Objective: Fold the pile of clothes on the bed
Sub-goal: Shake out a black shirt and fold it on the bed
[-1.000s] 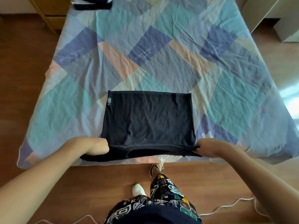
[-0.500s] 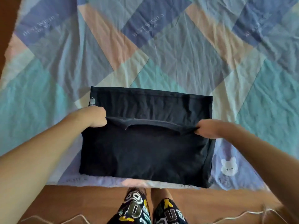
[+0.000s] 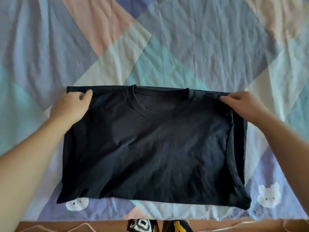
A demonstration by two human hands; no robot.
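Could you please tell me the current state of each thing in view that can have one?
Black cotton T-shirt: folded in half, flat on the bed, collar on top.
Left hand: grips the shirt's far left corner.
Right hand: pinches the far right corner.
Pastel patchwork bedsheet: spread out, wrinkled.

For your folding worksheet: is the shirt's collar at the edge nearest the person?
No, the collar lies along the shirt's far edge, between the two hands.
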